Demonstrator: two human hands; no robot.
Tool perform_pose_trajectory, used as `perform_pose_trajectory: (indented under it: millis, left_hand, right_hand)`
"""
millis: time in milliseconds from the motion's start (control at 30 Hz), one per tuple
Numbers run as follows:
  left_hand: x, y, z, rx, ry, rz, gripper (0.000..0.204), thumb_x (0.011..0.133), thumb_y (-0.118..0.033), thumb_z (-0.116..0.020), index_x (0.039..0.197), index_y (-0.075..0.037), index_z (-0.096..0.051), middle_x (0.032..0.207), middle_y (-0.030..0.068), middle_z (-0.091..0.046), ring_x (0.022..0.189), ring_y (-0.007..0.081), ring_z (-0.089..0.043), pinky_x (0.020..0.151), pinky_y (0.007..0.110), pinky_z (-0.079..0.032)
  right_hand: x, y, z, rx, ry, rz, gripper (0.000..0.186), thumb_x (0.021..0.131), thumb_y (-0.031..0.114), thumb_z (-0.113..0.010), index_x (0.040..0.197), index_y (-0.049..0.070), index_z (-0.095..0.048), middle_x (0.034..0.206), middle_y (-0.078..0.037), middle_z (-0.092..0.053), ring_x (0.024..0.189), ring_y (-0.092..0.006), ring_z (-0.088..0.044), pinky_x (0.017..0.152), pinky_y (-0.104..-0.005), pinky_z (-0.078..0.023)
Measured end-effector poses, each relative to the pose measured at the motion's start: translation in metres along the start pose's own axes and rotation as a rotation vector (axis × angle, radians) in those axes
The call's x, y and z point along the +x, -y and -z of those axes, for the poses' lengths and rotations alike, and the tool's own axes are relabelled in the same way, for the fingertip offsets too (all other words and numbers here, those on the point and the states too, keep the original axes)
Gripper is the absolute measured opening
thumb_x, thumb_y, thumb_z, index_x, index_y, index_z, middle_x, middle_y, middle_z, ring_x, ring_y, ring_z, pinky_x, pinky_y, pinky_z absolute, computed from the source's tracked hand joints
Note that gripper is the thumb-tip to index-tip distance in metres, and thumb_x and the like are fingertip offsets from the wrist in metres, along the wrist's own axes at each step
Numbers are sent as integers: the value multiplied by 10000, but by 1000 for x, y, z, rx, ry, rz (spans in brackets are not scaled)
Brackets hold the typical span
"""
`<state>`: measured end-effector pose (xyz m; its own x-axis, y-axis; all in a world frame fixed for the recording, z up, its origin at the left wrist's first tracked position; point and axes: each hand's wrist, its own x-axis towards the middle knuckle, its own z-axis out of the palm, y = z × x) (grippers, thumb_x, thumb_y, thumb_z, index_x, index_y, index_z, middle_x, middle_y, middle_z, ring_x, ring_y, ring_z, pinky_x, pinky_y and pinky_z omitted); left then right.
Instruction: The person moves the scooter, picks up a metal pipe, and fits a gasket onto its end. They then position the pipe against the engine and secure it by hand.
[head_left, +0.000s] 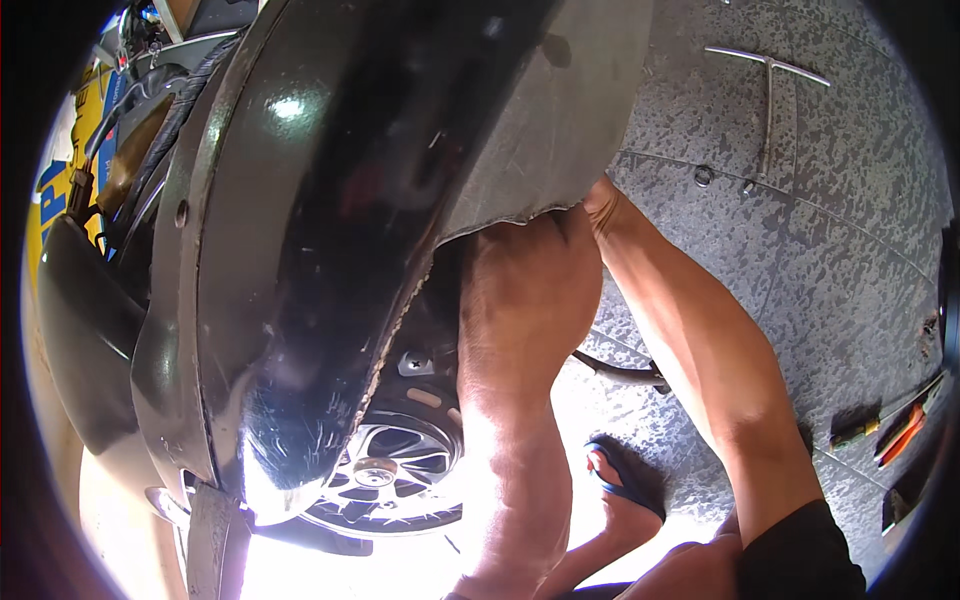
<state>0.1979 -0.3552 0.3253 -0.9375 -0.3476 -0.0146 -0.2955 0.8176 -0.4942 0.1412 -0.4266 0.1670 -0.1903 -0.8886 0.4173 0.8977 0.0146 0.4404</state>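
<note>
The scratched dark body panel [300, 200] of a motorbike or scooter runs from the top down to the lower left. Against its right side hangs a grey sheet-like piece [560, 130] with a rough lower edge. Both my arms reach up to that edge. My left hand [535, 232] passes beneath it, its fingers hidden. Beside it is the base of my right hand [601, 199], whose fingers are also covered by the grey piece. Whatever either hand touches is out of sight. Behind my left forearm shows a spoked alloy wheel [376, 474].
On the speckled grey floor lie a T-handle wrench [768, 95], a small round metal part [703, 176], a screwdriver [856, 432] and an orange-handled tool [902, 435]. My foot in a dark flip-flop [625, 483] is below. A dark lever-like bar [625, 374] shows between my arms.
</note>
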Motion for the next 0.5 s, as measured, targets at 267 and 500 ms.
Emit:
perform_pose_trajectory:
  millis: [267,500]
  left_hand:
    - [6,-7,-4,-4,61,1,103,830,-60,-544,747,0,-557,714,200,-584,700,367,-604,657,465,-476]
    - [8,-7,-3,-2,73,-4,102,827,-55,-544,741,-2,-551,705,193,-578,693,360,-602,653,460,-476]
  right_hand:
    - [1,1,9,-182,-76,34,472,882,284,-632,1202,-56,-559,1170,-225,-628,1051,-275,-644,939,-411,-536]
    - [-5,2,-6,-237,-251,58,523,889,322,-637,1247,-44,-524,1215,-209,-607,1070,-268,-634,933,-404,-537]
